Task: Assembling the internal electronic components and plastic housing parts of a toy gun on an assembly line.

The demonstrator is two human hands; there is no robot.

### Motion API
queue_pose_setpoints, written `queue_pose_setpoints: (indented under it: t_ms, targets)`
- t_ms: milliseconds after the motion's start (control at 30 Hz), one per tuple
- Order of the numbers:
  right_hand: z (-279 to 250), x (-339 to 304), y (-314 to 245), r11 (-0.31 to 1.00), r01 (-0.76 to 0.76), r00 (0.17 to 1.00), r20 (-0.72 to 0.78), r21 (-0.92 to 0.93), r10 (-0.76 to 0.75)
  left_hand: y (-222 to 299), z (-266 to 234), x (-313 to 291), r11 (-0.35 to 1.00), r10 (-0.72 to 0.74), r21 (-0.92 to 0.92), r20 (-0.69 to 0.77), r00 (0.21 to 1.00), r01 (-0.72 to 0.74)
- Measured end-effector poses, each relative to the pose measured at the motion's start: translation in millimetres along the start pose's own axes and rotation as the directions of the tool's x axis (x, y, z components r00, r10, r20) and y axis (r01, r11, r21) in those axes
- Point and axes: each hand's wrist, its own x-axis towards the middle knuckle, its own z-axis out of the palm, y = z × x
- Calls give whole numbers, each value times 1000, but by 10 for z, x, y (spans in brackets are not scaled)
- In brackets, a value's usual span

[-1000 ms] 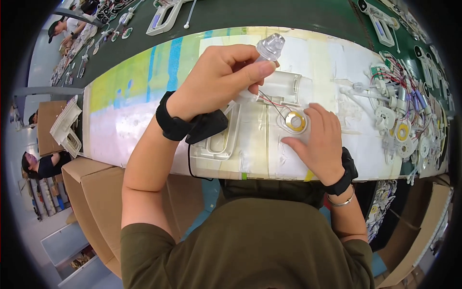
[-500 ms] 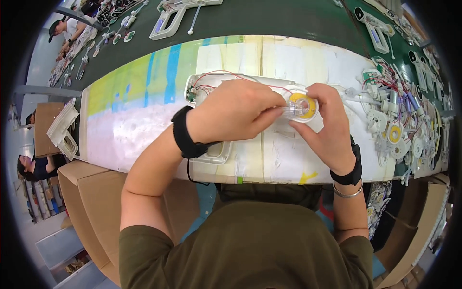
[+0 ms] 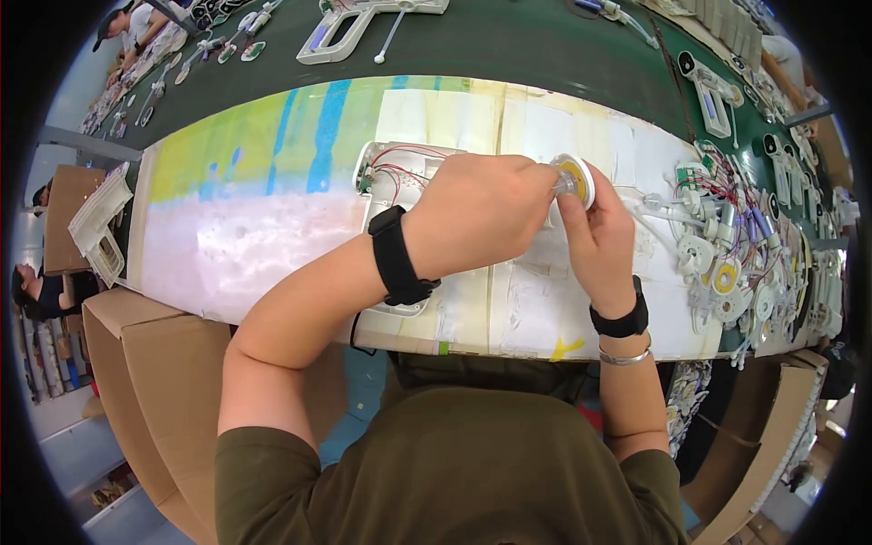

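Note:
My right hand (image 3: 595, 238) is closed on the rim of a round white disc (image 3: 589, 184) with a yellow ring on its face. The disc stands tilted, partly edge-on. My left hand (image 3: 486, 211) pinches a clear plastic fitting (image 3: 565, 183) at the middle of the disc's face; its fingertips are largely hidden behind the hand. Beneath my left hand and wrist lies an open white plastic housing half (image 3: 411, 156) with red wires and a small green circuit board (image 3: 364, 179) at its left end.
A heap of white parts, wires and yellow-ringed discs (image 3: 727, 275) covers the table's right end. Beyond the table runs a green conveyor belt (image 3: 509, 45) carrying a white gun-shaped housing (image 3: 329, 56). Cardboard boxes (image 3: 168, 381) stand below left and right. Other people are at the left.
The disc has turned from facing up to more edge-on, and my right hand has shifted slightly left. My left hand has rotated, its fingers still at the clear fitting.

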Motion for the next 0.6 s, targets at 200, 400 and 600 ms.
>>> queue_pose_setpoints:
  t_ms: [200, 400, 600]
  targets:
    - [-133, 135, -117, 805, 144, 989, 53, -576, -139, -155, -240, -109, 981, 9, -192, 58, 998, 2]
    - [-276, 289, 310, 804, -165, 948, 134, -571, 289, -879, -483, -639, 969, -73, 244, 119, 990, 42]
    - [-195, 217, 361, 817, -151, 966, 91, -557, 240, -655, -341, -764, 944, -216, 283, 153, 964, 167]
